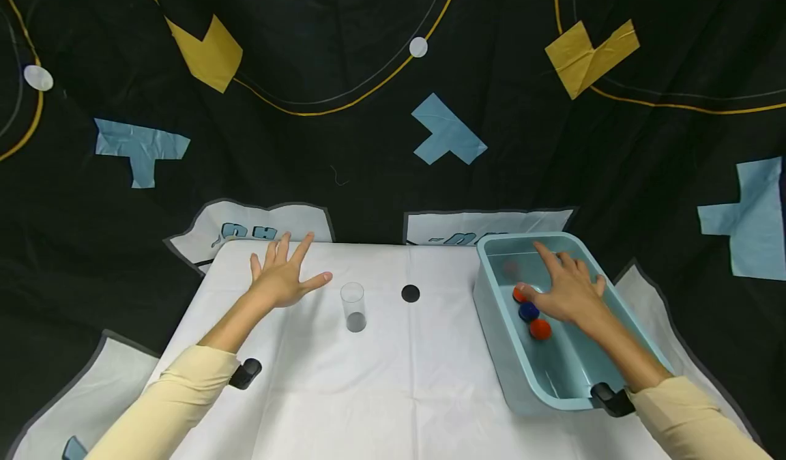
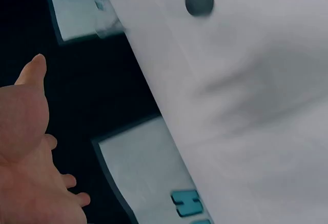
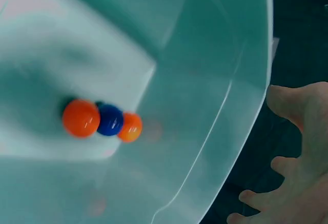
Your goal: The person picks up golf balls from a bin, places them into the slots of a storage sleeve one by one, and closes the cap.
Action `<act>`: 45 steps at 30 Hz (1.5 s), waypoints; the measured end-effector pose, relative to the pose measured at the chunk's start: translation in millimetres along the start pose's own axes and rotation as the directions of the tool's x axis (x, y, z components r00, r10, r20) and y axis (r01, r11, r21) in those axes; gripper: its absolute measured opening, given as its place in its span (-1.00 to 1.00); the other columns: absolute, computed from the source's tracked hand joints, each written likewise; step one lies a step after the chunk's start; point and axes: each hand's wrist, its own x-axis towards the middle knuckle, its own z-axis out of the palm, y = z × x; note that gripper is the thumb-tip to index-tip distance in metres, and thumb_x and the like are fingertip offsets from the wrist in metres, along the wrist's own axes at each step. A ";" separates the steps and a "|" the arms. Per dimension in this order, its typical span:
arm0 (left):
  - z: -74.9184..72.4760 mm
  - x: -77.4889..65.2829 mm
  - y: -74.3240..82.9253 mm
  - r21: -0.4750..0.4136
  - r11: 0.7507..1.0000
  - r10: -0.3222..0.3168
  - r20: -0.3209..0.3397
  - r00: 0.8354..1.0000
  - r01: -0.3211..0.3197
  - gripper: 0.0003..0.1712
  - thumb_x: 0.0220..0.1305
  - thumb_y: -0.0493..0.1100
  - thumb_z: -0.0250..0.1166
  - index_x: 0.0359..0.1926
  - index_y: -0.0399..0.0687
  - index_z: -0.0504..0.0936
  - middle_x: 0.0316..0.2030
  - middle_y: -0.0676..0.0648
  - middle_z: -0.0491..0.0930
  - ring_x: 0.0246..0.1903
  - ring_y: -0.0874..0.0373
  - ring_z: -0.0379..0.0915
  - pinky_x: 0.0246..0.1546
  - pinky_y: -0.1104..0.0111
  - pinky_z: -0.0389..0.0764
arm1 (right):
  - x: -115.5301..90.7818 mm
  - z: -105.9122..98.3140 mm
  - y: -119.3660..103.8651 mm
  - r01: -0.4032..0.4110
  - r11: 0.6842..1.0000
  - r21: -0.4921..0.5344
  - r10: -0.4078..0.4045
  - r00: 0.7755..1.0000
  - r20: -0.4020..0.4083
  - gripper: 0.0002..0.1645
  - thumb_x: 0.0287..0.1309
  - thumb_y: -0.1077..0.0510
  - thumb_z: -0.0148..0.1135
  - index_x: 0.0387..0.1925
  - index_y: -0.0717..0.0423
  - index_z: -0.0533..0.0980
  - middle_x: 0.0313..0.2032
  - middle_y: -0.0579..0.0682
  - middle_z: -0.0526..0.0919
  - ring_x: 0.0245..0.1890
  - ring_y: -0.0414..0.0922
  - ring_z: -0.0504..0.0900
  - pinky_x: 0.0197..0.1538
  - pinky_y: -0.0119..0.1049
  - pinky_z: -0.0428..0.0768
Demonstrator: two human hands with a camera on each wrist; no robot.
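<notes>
While the left hand [image 1: 279, 282], gripping nothing, splayed near the clear cup [image 1: 353, 302] on the table [image 1: 374, 385], the right hand [image 1: 568, 294], likewise spread and free, hovered over the pale-blue bin [image 1: 561, 371], where two orange balls [image 1: 540, 329] flanked a blue ball [image 1: 528, 312]

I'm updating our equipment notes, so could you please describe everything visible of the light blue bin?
Light blue, open-topped and roughly rectangular, the bin has rounded corners and smooth, shiny walls that look like plastic. It stands upright on the white-covered table, toward the right. Two orange balls and one blue ball lie inside. The right hand is spread above it; contact is unclear.
</notes>
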 end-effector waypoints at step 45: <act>113.8 17.7 1.2 -0.535 0.844 -0.026 0.016 1.000 0.030 -0.43 -0.05 -0.18 0.60 0.07 -0.03 0.71 0.14 -0.26 0.65 0.16 -0.21 0.57 0.15 -0.11 0.55 | -1.6 3.1 -1.7 -0.009 0.852 0.523 -0.068 0.990 0.127 -0.08 0.18 -0.01 0.44 0.46 0.22 0.27 0.36 0.35 0.42 0.24 0.30 0.53 0.23 0.19 0.54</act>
